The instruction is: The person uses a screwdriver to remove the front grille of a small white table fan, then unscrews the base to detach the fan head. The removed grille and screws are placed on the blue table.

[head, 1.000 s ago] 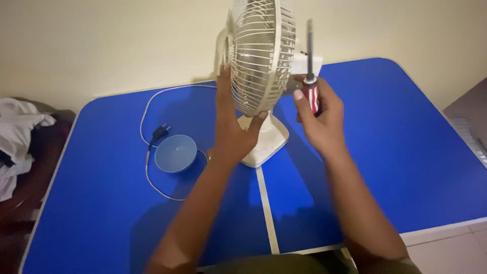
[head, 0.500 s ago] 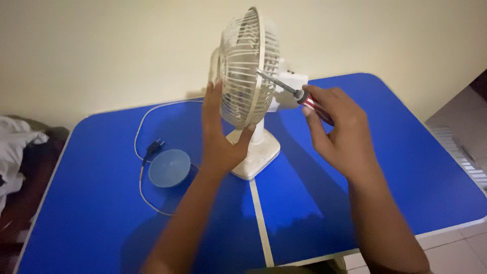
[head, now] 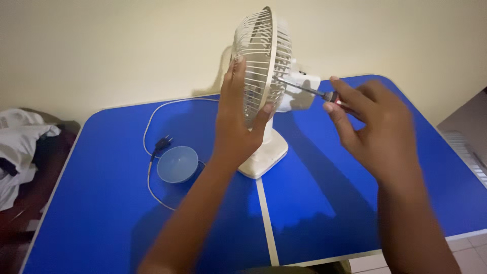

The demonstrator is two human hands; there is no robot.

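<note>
A small white desk fan (head: 266,66) stands on a blue table (head: 314,203), seen edge-on with its grille facing left. My left hand (head: 237,119) lies flat against the front grille, fingers spread upward, thumb hooked under the rim. My right hand (head: 378,129) grips a screwdriver (head: 309,91) with a red and black handle. Its metal shaft points left, and the tip touches the rear grille near the white motor housing.
A light blue bowl (head: 177,164) sits left of the fan base. The fan's white cord with its black plug (head: 162,144) loops around the bowl. Crumpled white cloth (head: 18,147) lies beyond the table's left edge. A cream wall stands behind.
My right hand swung the screwdriver from upright down to horizontal and brought its tip to the back of the fan. The left hand stayed on the front grille; the view shifted.
</note>
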